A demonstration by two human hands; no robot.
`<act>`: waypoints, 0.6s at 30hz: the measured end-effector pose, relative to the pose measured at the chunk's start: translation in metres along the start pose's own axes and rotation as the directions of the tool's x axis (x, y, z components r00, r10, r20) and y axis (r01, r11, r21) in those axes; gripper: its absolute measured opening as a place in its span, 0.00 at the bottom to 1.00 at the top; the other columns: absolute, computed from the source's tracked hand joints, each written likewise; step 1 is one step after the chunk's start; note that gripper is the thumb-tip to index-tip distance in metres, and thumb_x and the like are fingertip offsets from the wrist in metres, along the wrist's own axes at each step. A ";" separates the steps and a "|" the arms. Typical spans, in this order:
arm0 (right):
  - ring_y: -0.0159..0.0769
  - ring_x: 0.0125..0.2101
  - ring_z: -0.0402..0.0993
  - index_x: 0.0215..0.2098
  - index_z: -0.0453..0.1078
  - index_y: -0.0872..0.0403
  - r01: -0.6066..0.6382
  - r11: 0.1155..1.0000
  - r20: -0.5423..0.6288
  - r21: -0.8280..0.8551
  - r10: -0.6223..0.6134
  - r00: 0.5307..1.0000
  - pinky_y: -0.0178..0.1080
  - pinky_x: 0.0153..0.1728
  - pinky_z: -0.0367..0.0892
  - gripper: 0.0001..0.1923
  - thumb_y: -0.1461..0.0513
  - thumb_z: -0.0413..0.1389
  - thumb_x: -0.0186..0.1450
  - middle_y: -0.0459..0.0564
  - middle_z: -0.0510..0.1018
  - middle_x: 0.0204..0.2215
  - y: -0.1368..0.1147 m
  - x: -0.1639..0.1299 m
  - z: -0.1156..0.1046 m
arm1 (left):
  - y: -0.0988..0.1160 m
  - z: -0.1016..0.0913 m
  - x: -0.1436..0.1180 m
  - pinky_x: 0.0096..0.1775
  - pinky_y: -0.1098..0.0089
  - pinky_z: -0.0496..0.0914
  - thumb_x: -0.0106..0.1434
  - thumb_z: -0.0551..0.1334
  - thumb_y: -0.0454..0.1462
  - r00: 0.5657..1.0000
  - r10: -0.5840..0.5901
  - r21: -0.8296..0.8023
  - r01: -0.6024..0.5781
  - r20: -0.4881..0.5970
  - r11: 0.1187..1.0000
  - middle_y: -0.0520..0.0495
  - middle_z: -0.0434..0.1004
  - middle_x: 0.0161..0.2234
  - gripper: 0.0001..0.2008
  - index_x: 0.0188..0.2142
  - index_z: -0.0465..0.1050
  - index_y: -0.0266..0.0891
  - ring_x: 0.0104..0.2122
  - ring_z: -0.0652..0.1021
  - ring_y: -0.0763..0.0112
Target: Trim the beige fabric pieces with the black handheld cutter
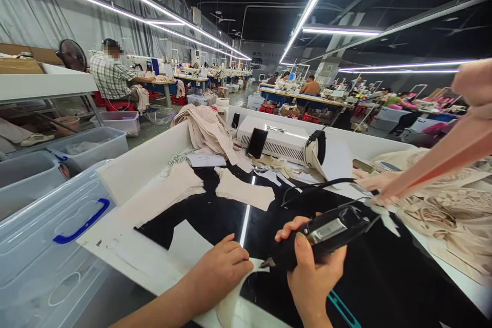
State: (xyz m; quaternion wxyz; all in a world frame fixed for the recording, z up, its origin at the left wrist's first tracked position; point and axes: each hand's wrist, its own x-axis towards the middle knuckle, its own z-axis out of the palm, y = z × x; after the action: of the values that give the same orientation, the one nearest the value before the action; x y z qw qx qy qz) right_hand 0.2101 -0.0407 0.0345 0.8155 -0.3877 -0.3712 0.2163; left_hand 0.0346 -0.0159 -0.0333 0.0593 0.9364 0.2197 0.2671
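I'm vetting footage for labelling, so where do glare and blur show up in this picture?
Head view: a bright streak, probably a mirrored ceiling light, crosses the glossy black work surface; also head view: the pink strip at right looks soft and smeared, while the black tool carries a pale sheen on its plate.

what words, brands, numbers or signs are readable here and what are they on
None can be read.
White paper: faint marks, too small.
Far wall: lettering, too small and blurred.
Silver plate on the black handheld tool: nothing legible.
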 end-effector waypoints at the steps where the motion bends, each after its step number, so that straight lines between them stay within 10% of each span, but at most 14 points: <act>1: 0.32 0.27 0.75 0.52 0.66 0.46 -0.011 1.000 0.010 0.001 0.011 1.000 0.41 0.28 0.76 0.21 0.63 0.66 0.64 0.42 0.78 0.33 0.001 -0.002 0.000 | 0.000 0.000 0.000 0.66 0.56 0.62 0.72 0.61 0.26 1.000 -0.001 0.005 0.001 0.003 1.000 0.52 0.77 0.41 0.09 0.45 0.73 0.41 0.43 0.78 0.72; 18: 0.32 0.26 0.75 0.51 0.66 0.45 0.022 1.000 -0.024 -0.022 -0.023 0.999 0.41 0.27 0.76 0.21 0.62 0.66 0.64 0.41 0.78 0.33 -0.002 -0.001 -0.007 | -0.002 0.001 -0.001 0.65 0.56 0.64 0.71 0.62 0.25 1.000 0.023 0.033 -0.022 -0.003 0.999 0.52 0.77 0.41 0.09 0.45 0.73 0.39 0.42 0.78 0.71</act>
State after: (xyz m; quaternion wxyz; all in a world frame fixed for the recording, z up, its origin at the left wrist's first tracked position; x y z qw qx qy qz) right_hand 0.2148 -0.0452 0.0327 0.8182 -0.3950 -0.3678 0.1983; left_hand 0.0334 -0.0151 -0.0351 0.0403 0.9392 0.2137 0.2658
